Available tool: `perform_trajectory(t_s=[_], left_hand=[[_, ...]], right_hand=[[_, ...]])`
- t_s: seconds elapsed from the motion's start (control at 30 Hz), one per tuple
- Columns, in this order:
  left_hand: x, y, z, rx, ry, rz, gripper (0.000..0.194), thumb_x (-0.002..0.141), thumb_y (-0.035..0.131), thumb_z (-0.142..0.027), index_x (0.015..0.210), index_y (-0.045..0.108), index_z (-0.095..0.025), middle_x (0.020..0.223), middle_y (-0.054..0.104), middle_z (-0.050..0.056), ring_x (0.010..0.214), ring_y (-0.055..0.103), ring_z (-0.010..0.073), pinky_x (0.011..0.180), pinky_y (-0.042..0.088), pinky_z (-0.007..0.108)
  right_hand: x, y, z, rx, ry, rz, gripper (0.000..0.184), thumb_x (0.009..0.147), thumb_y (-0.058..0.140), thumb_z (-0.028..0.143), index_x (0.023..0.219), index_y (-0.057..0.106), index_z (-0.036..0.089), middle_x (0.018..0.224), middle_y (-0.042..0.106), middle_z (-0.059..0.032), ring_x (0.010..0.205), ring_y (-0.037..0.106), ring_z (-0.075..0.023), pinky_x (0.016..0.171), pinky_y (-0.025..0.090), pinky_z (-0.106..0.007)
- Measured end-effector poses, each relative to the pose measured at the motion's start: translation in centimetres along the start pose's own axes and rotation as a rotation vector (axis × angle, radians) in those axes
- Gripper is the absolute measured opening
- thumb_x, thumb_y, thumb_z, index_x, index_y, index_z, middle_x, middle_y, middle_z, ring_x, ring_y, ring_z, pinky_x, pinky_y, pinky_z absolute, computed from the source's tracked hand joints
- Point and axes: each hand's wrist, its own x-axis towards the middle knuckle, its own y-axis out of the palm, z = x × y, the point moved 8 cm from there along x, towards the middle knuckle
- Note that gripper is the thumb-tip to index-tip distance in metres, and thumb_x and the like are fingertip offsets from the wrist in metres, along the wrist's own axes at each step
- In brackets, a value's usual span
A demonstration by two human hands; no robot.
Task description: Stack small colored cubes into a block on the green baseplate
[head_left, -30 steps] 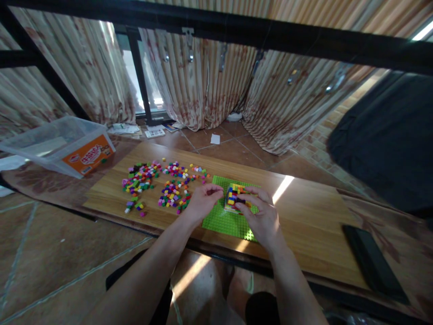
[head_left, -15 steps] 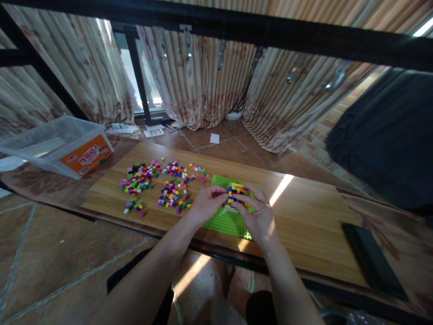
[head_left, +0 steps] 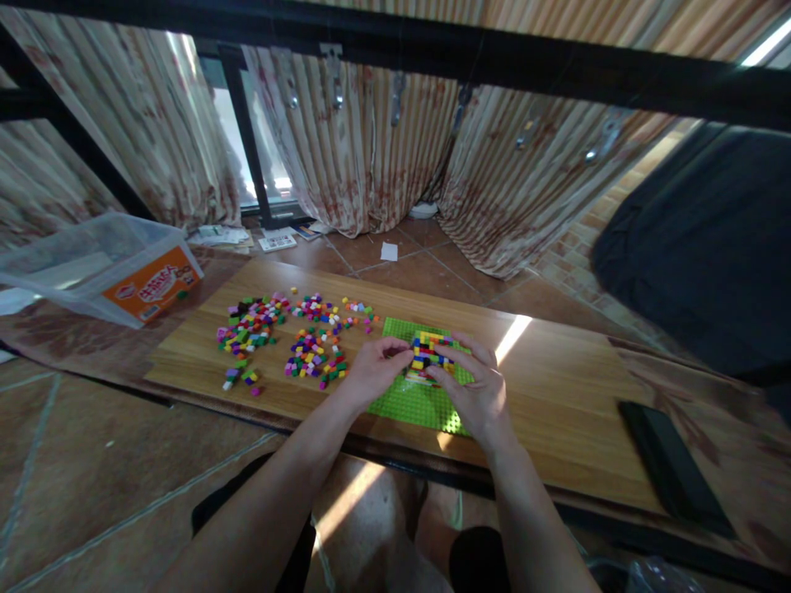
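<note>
A green baseplate [head_left: 413, 403] lies on the wooden board [head_left: 556, 395] in front of me. On it stands a small multicoloured brick build [head_left: 428, 352]. My left hand [head_left: 371, 371] rests at the build's left side, fingers curled and pinched against it. Over the build's right and front side lies my right hand [head_left: 475, 387], its fingertips pressing on the bricks. Whether a loose brick sits under the fingers is hidden. To the left, several loose coloured bricks [head_left: 297, 338] are spread over the board.
A clear plastic tub [head_left: 105, 268] with an orange label stands at the far left. A dark phone [head_left: 671, 465] lies near the board's right front edge. Curtains [head_left: 371, 140] hang behind, and a dark fabric mass [head_left: 698, 239] fills the right.
Both hands have closed in a little on the brick build, the right hand's fingers moving over its top. The view has shifted slightly.
</note>
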Motion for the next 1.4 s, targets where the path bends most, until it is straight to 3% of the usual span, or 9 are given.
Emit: perform_trajectory(t_s=[0.27, 0.7, 1.07, 1.23, 1.4], left_hand=[[0.3, 0.1, 0.2, 0.001, -0.004, -0.003, 0.014, 0.073, 0.065, -0.026, 0.078, 0.068, -0.013, 0.066, 0.061, -0.001, 0.058, 0.05, 0.0092, 0.059, 0.039, 0.022], [1.0, 0.3, 1.3, 0.118, 0.074, -0.104, 0.032, 0.064, 0.075, -0.034, 0.086, 0.066, -0.012, 0.073, 0.065, 0.002, 0.067, 0.056, 0.0133, 0.061, 0.042, 0.025], [1.1, 0.6, 1.0, 0.163, 0.051, -0.15, 0.028, 0.063, 0.074, -0.026, 0.086, 0.063, -0.013, 0.066, 0.06, -0.001, 0.06, 0.053, 0.0113, 0.056, 0.039, 0.023], [1.4, 0.7, 1.4, 0.152, 0.054, -0.145, 0.027, 0.063, 0.073, -0.025, 0.085, 0.062, -0.014, 0.068, 0.061, -0.001, 0.061, 0.055, 0.0117, 0.056, 0.04, 0.023], [1.0, 0.7, 1.5, 0.108, 0.078, -0.133, 0.029, 0.064, 0.075, -0.027, 0.087, 0.062, -0.014, 0.069, 0.062, 0.0, 0.061, 0.054, 0.0109, 0.057, 0.041, 0.023]], right_hand=[[-0.1, 0.2, 0.3, 0.063, 0.015, 0.024, 0.009, 0.081, 0.068, 0.031, 0.088, 0.075, 0.03, 0.117, 0.063, -0.0049, 0.108, 0.059, -0.0233, 0.095, 0.048, -0.048], [-0.1, 0.5, 0.4, 0.045, -0.013, 0.023, 0.01, 0.083, 0.066, 0.03, 0.086, 0.075, 0.029, 0.115, 0.064, -0.0056, 0.107, 0.059, -0.0232, 0.094, 0.048, -0.046], [-0.3, 0.5, 0.2, 0.026, -0.014, 0.039, 0.011, 0.083, 0.066, 0.033, 0.082, 0.075, 0.027, 0.114, 0.065, -0.0062, 0.107, 0.058, -0.0229, 0.097, 0.045, -0.046], [-0.1, 0.2, 0.6, 0.057, 0.005, -0.004, 0.011, 0.084, 0.065, 0.028, 0.084, 0.074, 0.024, 0.112, 0.066, -0.0075, 0.106, 0.061, -0.0222, 0.095, 0.047, -0.044], [0.3, -2.2, 1.4, 0.082, 0.028, -0.2, 0.008, 0.083, 0.064, 0.023, 0.084, 0.072, 0.021, 0.098, 0.07, -0.0064, 0.091, 0.066, -0.019, 0.085, 0.052, -0.038]])
